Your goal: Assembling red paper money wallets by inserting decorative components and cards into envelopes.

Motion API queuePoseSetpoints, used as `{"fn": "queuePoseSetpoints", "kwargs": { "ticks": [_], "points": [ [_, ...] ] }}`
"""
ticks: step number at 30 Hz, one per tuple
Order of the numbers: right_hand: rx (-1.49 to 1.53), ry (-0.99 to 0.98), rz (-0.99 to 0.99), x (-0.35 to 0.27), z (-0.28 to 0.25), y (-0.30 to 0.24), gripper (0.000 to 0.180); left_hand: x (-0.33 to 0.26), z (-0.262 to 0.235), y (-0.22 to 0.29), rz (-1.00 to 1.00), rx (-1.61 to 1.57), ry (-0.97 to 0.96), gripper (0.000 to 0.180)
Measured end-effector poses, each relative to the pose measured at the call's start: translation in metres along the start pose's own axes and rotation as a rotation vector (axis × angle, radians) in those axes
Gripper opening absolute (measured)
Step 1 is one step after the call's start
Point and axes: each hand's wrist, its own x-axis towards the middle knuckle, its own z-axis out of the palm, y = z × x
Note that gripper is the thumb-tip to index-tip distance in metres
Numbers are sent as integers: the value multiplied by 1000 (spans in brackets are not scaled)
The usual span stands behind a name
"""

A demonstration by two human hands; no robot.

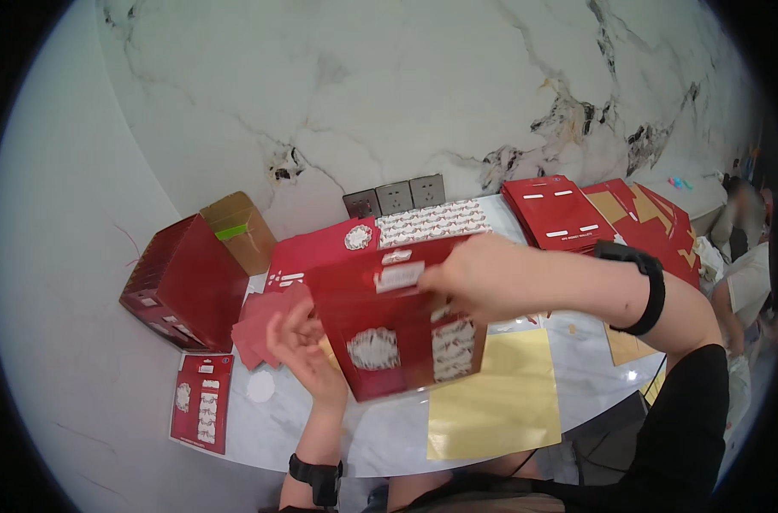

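Note:
A flat red package (410, 359), with a lacy white label and a column of white-and-red labels on its front, stands tilted up above the table, slightly blurred. Across its top right reaches my right hand (470, 274), fingers closed on the package by a white sticker (400, 276) near the top edge. My left hand (306, 342) is beside the package's left edge, fingers loosely bent and apart, holding nothing I can see. Behind its fingers lie several pinkish-red envelopes (256, 329). Below the package lies a yellow sheet (500, 402).
A box of upright red packages (192, 282) and a brown carton (239, 231) stand at left. One red package (202, 402) lies at front left. Label sheets (431, 224) lie at the back; red folders (556, 214) are stacked at back right. Another person (744, 274) is far right.

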Motion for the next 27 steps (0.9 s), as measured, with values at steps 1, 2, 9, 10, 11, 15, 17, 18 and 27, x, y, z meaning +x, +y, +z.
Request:
{"fn": "queuePoseSetpoints", "kwargs": {
  "ticks": [1,2,9,10,11,15,17,18,27],
  "points": [
    [205,61,37,-2,-2,11,41,4,-4,1,-134,68,56,71],
    [294,168,101,-7,-4,18,44,2,-7,-5,-129,68,54,71],
    [1343,338,390,-13,79,27,41,-26,9,-9,-582,-317,-101,62],
    [1349,325,446,-13,86,20,41,-31,5,-9,-757,-336,-56,58],
    [1417,279,456,-18,92,19,41,-33,2,-9,-932,-352,-9,54],
    [2114,-4,388,-30,108,47,38,-20,-2,-6,-981,-394,35,50],
    [2127,-21,358,-33,117,51,37,-19,-5,-10,-929,-380,18,47],
    [2138,-30,334,-35,121,53,36,-19,-5,-10,-930,-380,20,47],
    [1886,-123,222,-48,129,44,38,-27,-7,-6,-853,-406,-39,43]
  ]
}}
